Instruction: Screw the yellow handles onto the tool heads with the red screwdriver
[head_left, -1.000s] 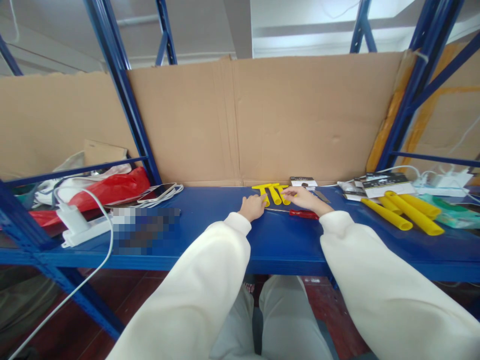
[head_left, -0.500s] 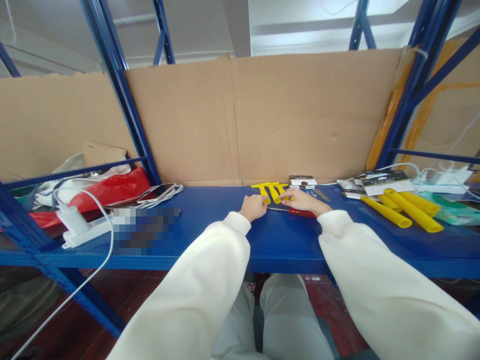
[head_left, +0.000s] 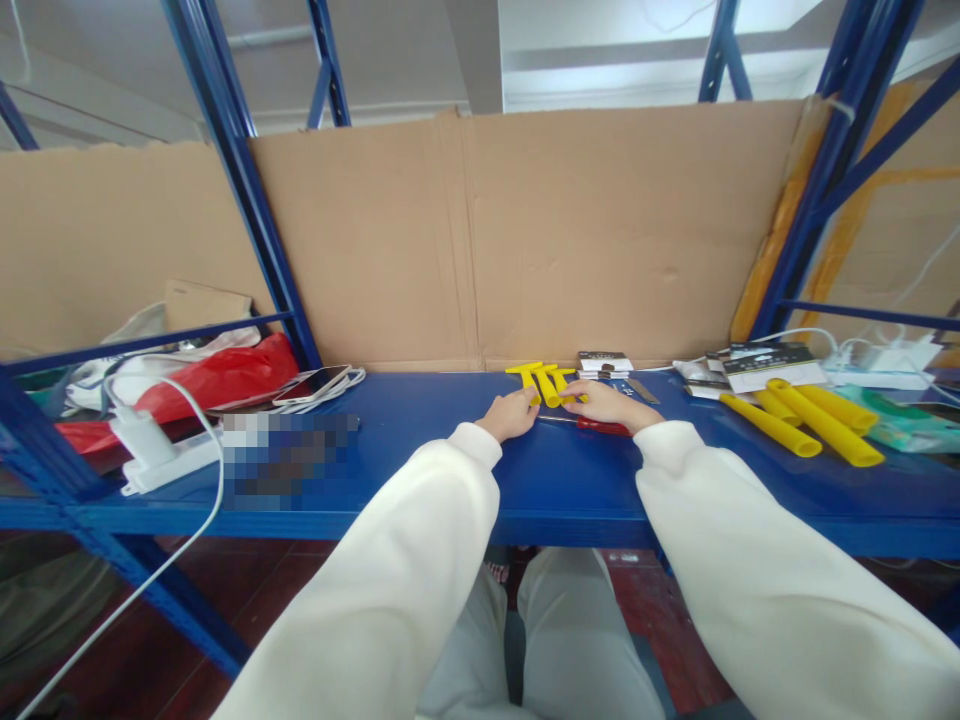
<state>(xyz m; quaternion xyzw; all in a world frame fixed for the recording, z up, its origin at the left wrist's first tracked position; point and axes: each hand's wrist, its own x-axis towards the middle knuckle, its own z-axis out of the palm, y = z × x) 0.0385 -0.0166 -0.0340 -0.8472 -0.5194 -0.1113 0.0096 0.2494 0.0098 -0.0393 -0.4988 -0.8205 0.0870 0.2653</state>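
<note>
Three yellow T-shaped tools lie side by side on the blue tabletop, their crossbars toward the cardboard and their handles toward me. My left hand is closed at the handle end of the leftmost one; its fingertips partly cover it. On the other side, my right hand has its fingers at the handle of the rightmost one, thumb and fingers drawn together around it. Below my right hand lies a screwdriver with a red handle, its thin shaft pointing left. A small flat metal blade rests behind my right wrist.
Stacked printed cards sit at the back. Several yellow tubes and more cards lie at the right. A phone with a cable, a power strip and a red bag are at the left. Cardboard walls the back.
The yellow tools have shifted very slightly, the leftmost one a little to the right. My left hand has turned slightly; my right hand stays nearly where it was.
</note>
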